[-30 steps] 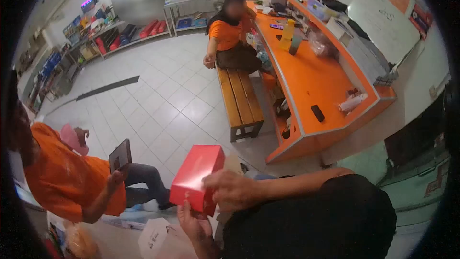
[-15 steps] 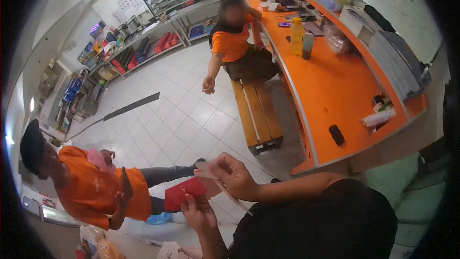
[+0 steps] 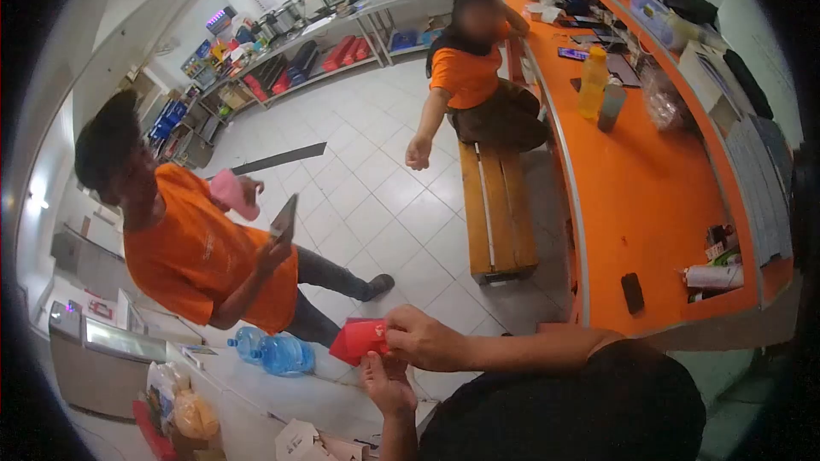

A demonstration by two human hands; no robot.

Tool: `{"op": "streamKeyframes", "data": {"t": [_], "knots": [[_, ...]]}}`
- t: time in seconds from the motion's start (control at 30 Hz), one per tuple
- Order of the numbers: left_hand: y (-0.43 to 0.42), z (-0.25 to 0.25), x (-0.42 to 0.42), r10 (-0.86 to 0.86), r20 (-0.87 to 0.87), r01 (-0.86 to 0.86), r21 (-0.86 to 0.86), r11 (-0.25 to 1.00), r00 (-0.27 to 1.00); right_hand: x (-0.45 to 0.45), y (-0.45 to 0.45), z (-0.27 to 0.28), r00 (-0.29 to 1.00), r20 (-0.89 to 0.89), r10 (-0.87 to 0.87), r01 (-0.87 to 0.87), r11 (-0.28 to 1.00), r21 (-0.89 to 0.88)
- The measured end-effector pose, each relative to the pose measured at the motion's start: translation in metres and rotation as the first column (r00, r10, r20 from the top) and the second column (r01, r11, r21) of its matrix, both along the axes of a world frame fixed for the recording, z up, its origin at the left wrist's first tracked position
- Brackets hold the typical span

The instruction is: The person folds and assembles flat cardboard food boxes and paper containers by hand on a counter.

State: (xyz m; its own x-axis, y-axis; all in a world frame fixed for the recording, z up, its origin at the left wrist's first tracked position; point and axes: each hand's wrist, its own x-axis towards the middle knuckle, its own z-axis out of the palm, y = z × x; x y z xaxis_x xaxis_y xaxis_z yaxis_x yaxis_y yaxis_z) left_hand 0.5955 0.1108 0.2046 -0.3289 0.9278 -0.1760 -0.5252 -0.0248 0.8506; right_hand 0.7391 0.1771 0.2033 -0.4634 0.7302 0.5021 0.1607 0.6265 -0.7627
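Observation:
A folded red paper piece with small white print is held up between my hands at the lower middle. My right hand, reaching in from the right, pinches its right side with closed fingers. From below, my left hand grips its lower edge between thumb and fingers. A darker flap shows along the paper's top. Below and to the left of my hands lie pale printed paper pieces, partly cut off by the frame.
A person in an orange shirt stands at left, holding a flat dark object and pink stuff. Another person sits on a wooden bench beside an orange counter. Blue water bottles lie on a white surface.
The paper's pale unfolded panel is now folded, leaving a smaller red shape. My view has shifted left. The standing person's lower hand now shows a flat object.

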Motion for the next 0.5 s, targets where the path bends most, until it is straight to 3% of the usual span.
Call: {"op": "streamKeyframes", "data": {"t": [0.1,0.13,0.2,0.23,0.27,0.3,0.37,0.4,0.5], "knots": [[0.0,-0.002,-0.029,-0.171,-0.451,0.162,-0.058,0.985,0.876,-0.018,0.002,0.005,0.999,0.036,-0.01,0.01,1.0,0.001],[-0.003,-0.008,-0.055,-0.313,-0.449,0.261,-0.176,0.949,0.837,-0.019,0.007,0.018,0.999,0.003,0.037,-0.037,0.999,0.033],[-0.02,0.003,-0.095,-0.525,-0.741,0.421,-0.355,0.835,0.418,-0.026,0.009,0.033,0.996,0.049,0.075,-0.082,0.982,0.169],[-0.026,0.011,-0.112,-0.573,-0.807,0.454,-0.46,0.764,0.147,-0.03,0.01,0.039,0.99,0.127,0.057,-0.09,0.957,0.275],[-0.038,0.006,-0.133,-0.523,-0.852,0.497,-0.449,0.743,0.013,-0.038,0.008,0.036,0.981,0.171,0.095,-0.135,0.96,0.245],[-0.049,0.01,-0.137,-0.52,-0.835,0.483,-0.385,0.786,0.18,-0.046,0.007,0.034,0.968,0.214,0.132,-0.178,0.961,0.212],[-0.079,0.024,-0.144,-0.474,-0.729,0.416,-0.281,0.865,0.494,-0.073,-0.002,0.006,0.923,0.181,0.34,-0.319,0.938,-0.134],[-0.092,0.022,-0.162,-0.597,-0.56,0.325,-0.514,0.794,0.574,-0.084,-0.013,0.007,0.958,0.08,0.274,-0.247,0.936,-0.252],[-0.129,0.007,-0.199,-0.356,-0.751,0.264,-0.247,0.932,0.556,-0.127,-0.052,0.02,0.962,0.052,0.268,-0.249,0.94,-0.235]]}}
